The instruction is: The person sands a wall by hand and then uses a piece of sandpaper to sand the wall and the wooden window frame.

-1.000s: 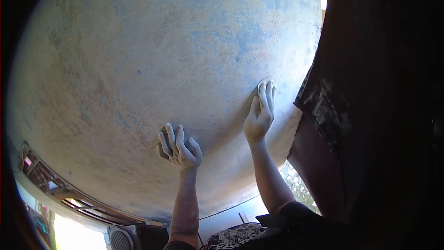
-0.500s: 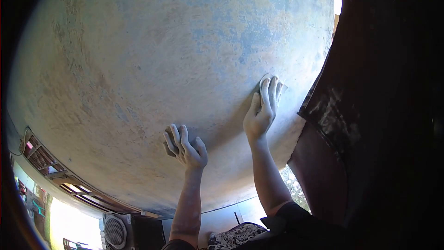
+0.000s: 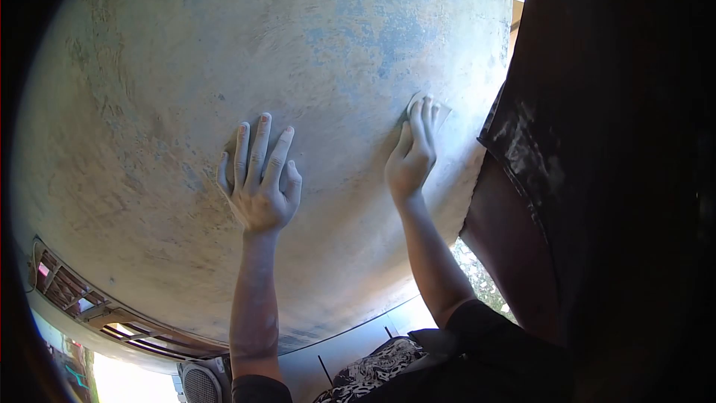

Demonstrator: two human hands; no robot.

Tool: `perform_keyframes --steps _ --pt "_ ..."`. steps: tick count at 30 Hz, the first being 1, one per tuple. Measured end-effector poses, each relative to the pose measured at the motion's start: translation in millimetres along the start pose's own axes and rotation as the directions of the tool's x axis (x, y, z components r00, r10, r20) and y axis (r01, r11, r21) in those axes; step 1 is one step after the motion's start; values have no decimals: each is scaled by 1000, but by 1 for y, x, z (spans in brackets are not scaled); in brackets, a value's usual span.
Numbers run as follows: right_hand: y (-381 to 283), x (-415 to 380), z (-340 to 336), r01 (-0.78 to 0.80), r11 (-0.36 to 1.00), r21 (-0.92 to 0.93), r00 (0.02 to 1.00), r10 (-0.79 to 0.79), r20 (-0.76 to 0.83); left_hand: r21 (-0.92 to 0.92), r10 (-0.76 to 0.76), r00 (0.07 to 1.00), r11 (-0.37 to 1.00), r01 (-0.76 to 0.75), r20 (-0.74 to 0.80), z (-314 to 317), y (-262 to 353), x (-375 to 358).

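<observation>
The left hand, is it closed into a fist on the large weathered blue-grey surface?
No, the left hand lies flat with its fingers spread on the large weathered blue-grey surface.

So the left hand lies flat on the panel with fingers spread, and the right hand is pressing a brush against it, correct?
Not quite. In the head view the right hand presses a small sheet, seemingly sandpaper, not a brush, on the panel. The left hand does lie flat, fingers spread.

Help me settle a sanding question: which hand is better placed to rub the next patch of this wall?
Probably the right hand: its fingers already press the sandpaper against the wall. The left hand lies flat and bare on the wall, holding nothing.
</observation>
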State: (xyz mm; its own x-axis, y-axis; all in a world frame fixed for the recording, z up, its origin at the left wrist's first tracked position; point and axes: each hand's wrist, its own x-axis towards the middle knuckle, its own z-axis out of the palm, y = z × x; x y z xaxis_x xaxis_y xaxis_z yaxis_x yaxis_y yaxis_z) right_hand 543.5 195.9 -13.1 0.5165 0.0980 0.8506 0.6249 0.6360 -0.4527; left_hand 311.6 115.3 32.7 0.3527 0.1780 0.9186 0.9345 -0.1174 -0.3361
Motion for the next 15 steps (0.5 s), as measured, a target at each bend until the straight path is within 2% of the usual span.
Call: perform_keyframes --steps 1,3,4,6,7,9,12,13,15 --pt "-6 -16 -5 2 1000 -9 1000 -3 -4 21 -1 1000 1000 1 -17 1 1 2" --pt "-12 -60 -17 67 997 -25 984 -62 166 10 4 999 1000 -4 -36 1 2 1" --pt "-8 -67 -19 75 997 -28 986 -70 149 9 5 999 1000 -4 -53 1 2 1" --pt "6 -66 -22 129 986 -109 972 -104 212 3 12 997 1000 -12 -78 2 3 1" --pt "6 -47 -20 137 985 -107 974 -114 198 1 13 997 1000 -13 -82 2 3 0" --pt "8 1 -11 16 990 -142 998 -7 68 -8 14 995 1000 -14 -103 3 2 3" --pt "4 34 -5 2 994 -113 1000 1 22 -3 -1 998 1000 1 -65 -3 6 -2" --pt "2 30 -7 7 993 -118 1000 -5 19 -5 -11 998 1000 11 -63 -2 6 -2" --pt "-4 3 -13 39 999 -34 993 -35 109 -11 -13 997 1000 12 -71 1 7 -2"
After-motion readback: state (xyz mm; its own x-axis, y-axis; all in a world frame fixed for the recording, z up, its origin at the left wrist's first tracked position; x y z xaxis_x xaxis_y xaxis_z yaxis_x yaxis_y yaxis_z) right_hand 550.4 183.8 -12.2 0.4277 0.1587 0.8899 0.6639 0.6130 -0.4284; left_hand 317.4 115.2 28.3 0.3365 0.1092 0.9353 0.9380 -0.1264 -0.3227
